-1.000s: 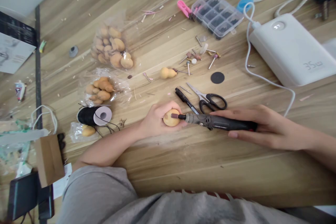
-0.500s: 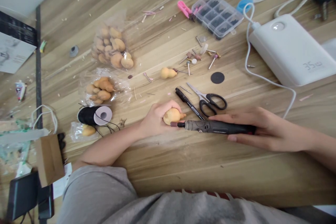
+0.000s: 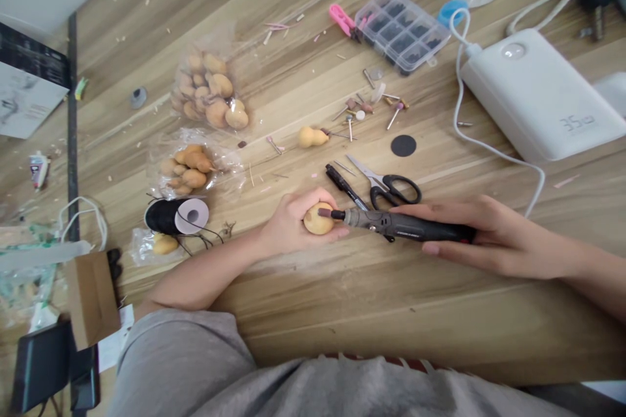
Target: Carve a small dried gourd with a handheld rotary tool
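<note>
My left hand (image 3: pixel 291 221) is wrapped round a small tan gourd (image 3: pixel 317 220) resting on the wooden table (image 3: pixel 372 293). My right hand (image 3: pixel 482 234) grips a dark rotary tool (image 3: pixel 405 225) lying nearly level, pointing left. Its small reddish grinding bit (image 3: pixel 325 212) touches the gourd's upper right side. Black-handled scissors (image 3: pixel 388 186) and a black pen (image 3: pixel 345 186) lie just behind the tool.
Two clear bags of gourds (image 3: pixel 210 91) (image 3: pixel 188 169) and a loose gourd (image 3: pixel 312 137) lie behind my left hand. Scattered bits (image 3: pixel 372 107), a compartment box (image 3: pixel 401 29), a black disc (image 3: pixel 403 145), a white power bank (image 3: pixel 538 94) with cable and a thread spool (image 3: pixel 176 216) surround them.
Half a second ago the bit sat lower, at the gourd's underside with the gourd's neck showing. Now the tool has lifted and the bit is back on the gourd's upper right.
</note>
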`<state>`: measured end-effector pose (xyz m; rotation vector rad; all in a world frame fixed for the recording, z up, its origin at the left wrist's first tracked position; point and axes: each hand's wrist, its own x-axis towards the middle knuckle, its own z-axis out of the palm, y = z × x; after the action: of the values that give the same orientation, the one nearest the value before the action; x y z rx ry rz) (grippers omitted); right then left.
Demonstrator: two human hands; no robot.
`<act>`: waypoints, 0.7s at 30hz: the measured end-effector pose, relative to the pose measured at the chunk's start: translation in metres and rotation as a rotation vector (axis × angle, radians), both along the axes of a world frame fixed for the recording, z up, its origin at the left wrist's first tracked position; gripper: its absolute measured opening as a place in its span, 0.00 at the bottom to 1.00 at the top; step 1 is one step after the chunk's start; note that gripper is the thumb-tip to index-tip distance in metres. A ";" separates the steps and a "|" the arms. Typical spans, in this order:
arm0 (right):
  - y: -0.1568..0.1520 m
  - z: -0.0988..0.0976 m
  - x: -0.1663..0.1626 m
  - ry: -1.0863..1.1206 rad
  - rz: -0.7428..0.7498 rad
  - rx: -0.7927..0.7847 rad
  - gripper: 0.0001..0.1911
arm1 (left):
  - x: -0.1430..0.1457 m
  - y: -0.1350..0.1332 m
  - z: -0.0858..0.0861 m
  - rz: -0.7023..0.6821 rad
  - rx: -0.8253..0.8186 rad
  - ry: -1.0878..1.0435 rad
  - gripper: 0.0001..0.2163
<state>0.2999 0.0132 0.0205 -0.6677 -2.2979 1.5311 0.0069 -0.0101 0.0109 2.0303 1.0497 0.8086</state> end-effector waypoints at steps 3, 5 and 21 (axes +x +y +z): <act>-0.001 0.000 -0.001 0.005 0.021 -0.007 0.30 | -0.002 0.000 -0.001 -0.030 -0.026 -0.015 0.13; -0.001 0.000 -0.001 0.011 0.026 -0.014 0.30 | -0.003 0.000 -0.002 -0.050 -0.053 -0.014 0.14; 0.000 0.000 0.001 -0.048 0.030 -0.004 0.27 | -0.002 -0.001 -0.001 -0.015 -0.043 0.003 0.15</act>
<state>0.3005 0.0132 0.0206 -0.6811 -2.3508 1.5498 0.0053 -0.0109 0.0099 2.0015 1.0436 0.7690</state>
